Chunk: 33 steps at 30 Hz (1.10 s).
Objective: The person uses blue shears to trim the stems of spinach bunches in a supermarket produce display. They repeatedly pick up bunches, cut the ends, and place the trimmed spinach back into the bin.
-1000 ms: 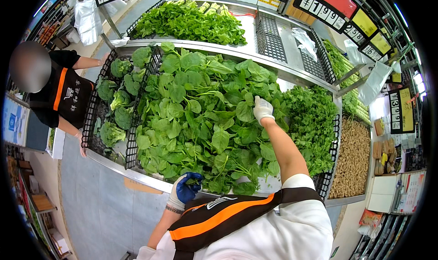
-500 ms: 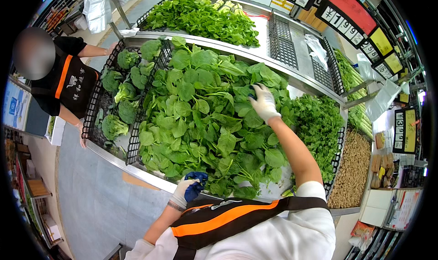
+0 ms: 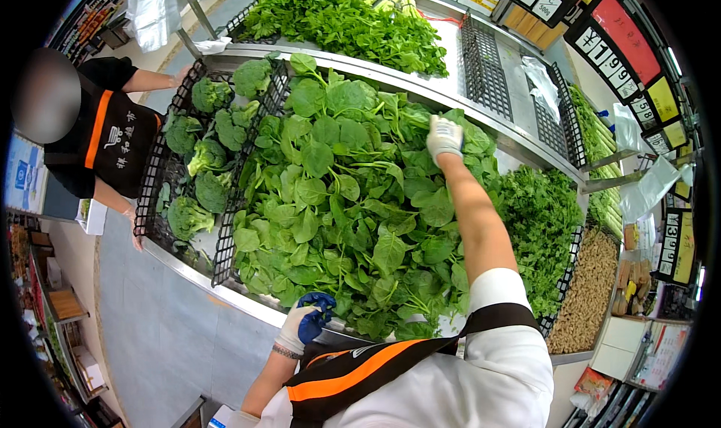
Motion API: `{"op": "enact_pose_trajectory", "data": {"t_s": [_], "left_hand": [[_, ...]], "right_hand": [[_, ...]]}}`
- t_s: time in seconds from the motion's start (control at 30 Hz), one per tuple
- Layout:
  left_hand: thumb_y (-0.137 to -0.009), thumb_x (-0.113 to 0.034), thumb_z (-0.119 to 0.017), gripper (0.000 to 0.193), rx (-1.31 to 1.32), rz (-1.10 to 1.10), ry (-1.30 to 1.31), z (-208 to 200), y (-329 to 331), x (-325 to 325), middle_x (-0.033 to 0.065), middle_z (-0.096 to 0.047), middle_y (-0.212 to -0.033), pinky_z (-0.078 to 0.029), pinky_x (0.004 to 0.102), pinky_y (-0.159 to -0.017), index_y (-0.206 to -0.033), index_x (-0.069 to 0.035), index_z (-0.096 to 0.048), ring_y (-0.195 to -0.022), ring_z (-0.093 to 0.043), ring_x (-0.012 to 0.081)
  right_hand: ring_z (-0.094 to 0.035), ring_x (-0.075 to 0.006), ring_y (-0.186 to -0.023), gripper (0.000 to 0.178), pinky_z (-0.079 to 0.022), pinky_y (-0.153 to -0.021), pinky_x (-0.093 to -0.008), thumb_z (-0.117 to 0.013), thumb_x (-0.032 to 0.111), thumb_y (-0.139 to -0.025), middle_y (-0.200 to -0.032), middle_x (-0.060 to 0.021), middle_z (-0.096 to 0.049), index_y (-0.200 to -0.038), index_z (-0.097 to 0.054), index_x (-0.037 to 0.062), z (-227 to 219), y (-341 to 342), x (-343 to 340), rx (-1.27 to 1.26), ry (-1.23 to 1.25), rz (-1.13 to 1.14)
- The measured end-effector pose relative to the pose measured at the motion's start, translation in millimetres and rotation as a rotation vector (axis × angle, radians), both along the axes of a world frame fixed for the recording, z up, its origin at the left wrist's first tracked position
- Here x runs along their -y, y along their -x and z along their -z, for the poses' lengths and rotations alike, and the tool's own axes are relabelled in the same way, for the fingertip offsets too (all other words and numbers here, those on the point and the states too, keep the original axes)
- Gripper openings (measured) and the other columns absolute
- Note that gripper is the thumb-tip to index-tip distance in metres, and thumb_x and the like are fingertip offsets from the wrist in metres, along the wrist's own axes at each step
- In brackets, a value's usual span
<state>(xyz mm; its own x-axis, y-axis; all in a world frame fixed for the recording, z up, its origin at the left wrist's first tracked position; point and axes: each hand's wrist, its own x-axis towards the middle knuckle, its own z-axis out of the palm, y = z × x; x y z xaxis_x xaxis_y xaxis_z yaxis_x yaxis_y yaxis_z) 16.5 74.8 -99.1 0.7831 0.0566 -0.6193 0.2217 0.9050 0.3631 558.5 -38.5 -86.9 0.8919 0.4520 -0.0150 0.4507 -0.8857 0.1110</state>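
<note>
A broad heap of loose leafy greens (image 3: pixel 330 180) with rounded leaves and thin stems fills the middle of the display. My right hand (image 3: pixel 445 138), in a white glove, is at the heap's far right side, fingers curled around some greens; the leaves hide its fingertips. Close to my body, my left hand (image 3: pixel 306 319), in a glove with a blue palm, is curled just beyond the front metal edge (image 3: pixel 248 303). Whatever lies inside its fingers, if anything, is hidden.
Broccoli (image 3: pixel 206 157) fills a black crate (image 3: pixel 150 195) at left, where a co-worker (image 3: pixel 98 127) rests both hands. Frilly herbs (image 3: pixel 537 210) and peanuts (image 3: pixel 586 293) lie at right. A metal divider (image 3: pixel 518 135) separates celery-like greens (image 3: pixel 323 15) behind. Price signs (image 3: pixel 616 37) hang upper right.
My right hand has moved slightly farther away, and its spread fingers have closed on greens. My left hand stays curled near the front edge. The view has shifted a little.
</note>
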Motion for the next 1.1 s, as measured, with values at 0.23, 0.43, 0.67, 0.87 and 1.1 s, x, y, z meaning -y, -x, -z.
{"op": "enact_pose_trajectory", "data": {"t_s": [0.23,0.43,0.67,0.87,1.1], "left_hand": [[-0.08,0.003,-0.058,0.028,-0.048,-0.021,0.072,10,-20,-1,0.0136,-0.067,-0.103,-0.054,0.0351,-0.079,-0.108,0.002,-0.061,-0.09,-0.065,0.0247],[-0.08,0.006,-0.056,0.028,0.018,0.023,0.051,-5,-36,10,0.0162,-0.067,-0.104,-0.055,0.0352,-0.083,-0.107,0.006,-0.06,-0.092,-0.066,0.0254],[-0.08,0.005,-0.056,0.028,-0.068,0.04,0.042,12,-22,8,0.0168,-0.067,-0.106,-0.055,0.0346,-0.081,-0.108,0.004,-0.061,-0.094,-0.066,0.0252],[-0.079,-0.001,-0.059,0.036,-0.064,0.024,-0.001,0,-30,10,0.0106,-0.066,-0.099,-0.053,0.0326,-0.077,-0.115,0.002,-0.06,-0.09,-0.063,0.0224],[-0.079,-0.005,-0.056,0.037,-0.01,0.054,0.01,-1,-22,10,0.0105,-0.066,-0.1,-0.052,0.0327,-0.072,-0.115,0.002,-0.06,-0.084,-0.063,0.0204]], "right_hand": [[-0.048,-0.0339,-0.121,0.07,-0.035,-0.103,-0.0457,-0.078,0.032,-0.076,-0.136,-0.0146,-0.048,-0.136,-0.046,0.0141,-53,59,27,0.137,-0.054,-0.293],[-0.039,-0.0395,-0.132,0.063,-0.029,-0.109,-0.0565,-0.068,0.043,-0.083,-0.142,-0.0121,-0.045,-0.139,-0.046,0.0238,-22,69,14,-0.19,0.309,-0.57],[-0.048,-0.0336,-0.124,0.056,-0.04,-0.099,-0.0491,-0.069,0.032,-0.083,-0.137,-0.0109,-0.05,-0.135,-0.05,0.0228,-29,9,76,0.026,0.192,-0.22],[-0.045,-0.0349,-0.128,0.073,-0.037,-0.103,-0.0472,-0.073,0.037,-0.079,-0.142,-0.016,-0.044,-0.143,-0.042,0.0208,-59,21,91,-0.005,0.023,-0.129],[-0.063,-0.0297,-0.099,0.042,-0.048,-0.086,-0.0412,-0.067,0.037,-0.084,-0.102,-0.0117,-0.066,-0.116,-0.057,0.0116,-33,47,7,-0.143,-0.293,-0.264]]}}
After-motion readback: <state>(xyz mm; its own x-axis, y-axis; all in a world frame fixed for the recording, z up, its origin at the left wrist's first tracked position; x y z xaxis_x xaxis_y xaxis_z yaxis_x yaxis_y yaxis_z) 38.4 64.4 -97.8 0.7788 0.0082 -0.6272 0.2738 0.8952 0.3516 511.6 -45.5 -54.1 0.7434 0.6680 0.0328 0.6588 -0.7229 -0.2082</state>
